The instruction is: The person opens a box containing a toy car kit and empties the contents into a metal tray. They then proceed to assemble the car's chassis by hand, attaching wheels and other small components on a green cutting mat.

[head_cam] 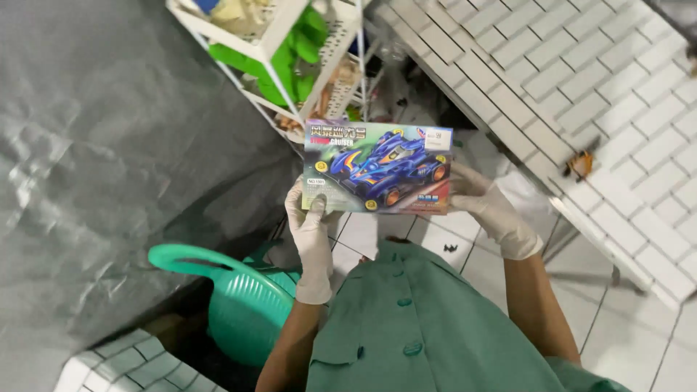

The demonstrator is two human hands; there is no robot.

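Green buttoned shirt below, left hand and right hand, both gloved, are gripping a toy race-car box by its sides, inspecting it; turning it over looks next.

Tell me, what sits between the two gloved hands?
The head view shows the toy car box, held flat between the left hand and the right hand; each grips one end.

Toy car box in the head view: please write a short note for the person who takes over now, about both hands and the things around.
Left hand: white glove, grips the lower left corner of the toy car box, thumb on its front.
Right hand: white glove, holds the box's right edge.
The box is held flat, picture side up, above the white floor tiles; it looks shut.
A green plastic basket is at lower left, a white shelf rack beyond the box.
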